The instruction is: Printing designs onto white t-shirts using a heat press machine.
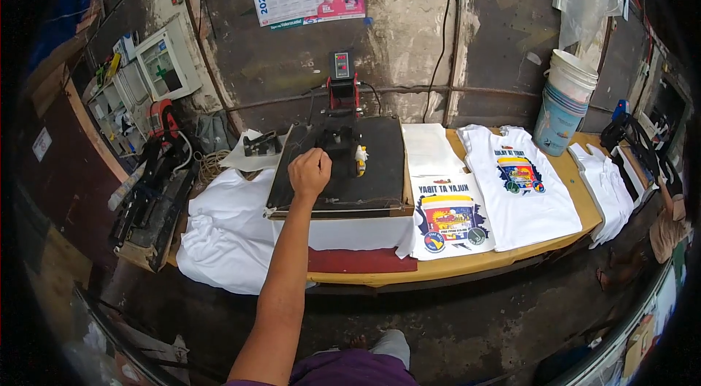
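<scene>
A heat press (380,141) with a wide black top plate stands on the table before me, its upper plate lowered over white cloth (358,234) that hangs out at the front. My left hand (309,171) is closed in a fist above the plate, gripping the press's handle, which the fingers mostly hide. Beside the fist, a white and yellow wrapped piece (361,159) sticks up from the press. Behind it rises a small control box (341,65) with a display. My right hand does not show.
White shirts (230,229) lie bunched at left. To the right are a printed sheet (454,222) and a shirt with a colourful print (520,189). Stacked buckets (564,105) and folded white shirts (606,185) stand beyond. Another person (666,222) is at far right.
</scene>
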Tool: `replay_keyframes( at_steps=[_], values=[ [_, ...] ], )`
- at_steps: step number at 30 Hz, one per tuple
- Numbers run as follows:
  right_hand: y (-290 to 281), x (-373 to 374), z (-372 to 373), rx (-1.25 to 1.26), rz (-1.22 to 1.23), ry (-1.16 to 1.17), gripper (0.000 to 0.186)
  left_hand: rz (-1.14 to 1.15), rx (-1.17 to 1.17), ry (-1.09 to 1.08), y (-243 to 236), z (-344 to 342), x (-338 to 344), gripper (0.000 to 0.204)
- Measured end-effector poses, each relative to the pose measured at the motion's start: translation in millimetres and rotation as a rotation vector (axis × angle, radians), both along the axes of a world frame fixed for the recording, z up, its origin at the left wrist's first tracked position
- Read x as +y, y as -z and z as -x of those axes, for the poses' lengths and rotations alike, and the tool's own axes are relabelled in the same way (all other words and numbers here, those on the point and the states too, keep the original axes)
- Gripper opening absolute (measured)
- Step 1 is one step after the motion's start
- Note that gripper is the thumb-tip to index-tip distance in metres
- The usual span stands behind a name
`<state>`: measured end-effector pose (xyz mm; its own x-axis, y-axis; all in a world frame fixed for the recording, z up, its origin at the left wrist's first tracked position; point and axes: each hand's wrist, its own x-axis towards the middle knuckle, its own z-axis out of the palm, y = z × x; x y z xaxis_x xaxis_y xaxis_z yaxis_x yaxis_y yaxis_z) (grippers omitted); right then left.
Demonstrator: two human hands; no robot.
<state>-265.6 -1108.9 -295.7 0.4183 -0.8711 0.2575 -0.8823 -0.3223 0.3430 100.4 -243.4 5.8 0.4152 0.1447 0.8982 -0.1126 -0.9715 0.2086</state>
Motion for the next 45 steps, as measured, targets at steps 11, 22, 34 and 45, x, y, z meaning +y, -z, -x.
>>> replay_keyframes(
  at_steps=[11, 22, 34, 45],
  values=[
    [1, 1, -1, -0.010, -0.008, -0.006, 0.049, 0.015, 0.014, 0.004, 1, -1, 1, 0.021],
    [-1, 1, -3, -0.010, -0.009, -0.010, 0.050, 0.016, 0.023, 0.004, 0, 0, 0, 0.020],
    [0, -1, -10, -0.019, -0.013, -0.014, 0.051, 0.007, 0.012, -0.002, 2, -1, 2, 0.019],
    [-2, -2, -17, -0.023, -0.011, -0.022, 0.052, 0.003, -0.008, 0.004, 0, 1, 0, 0.019]
  ],
)
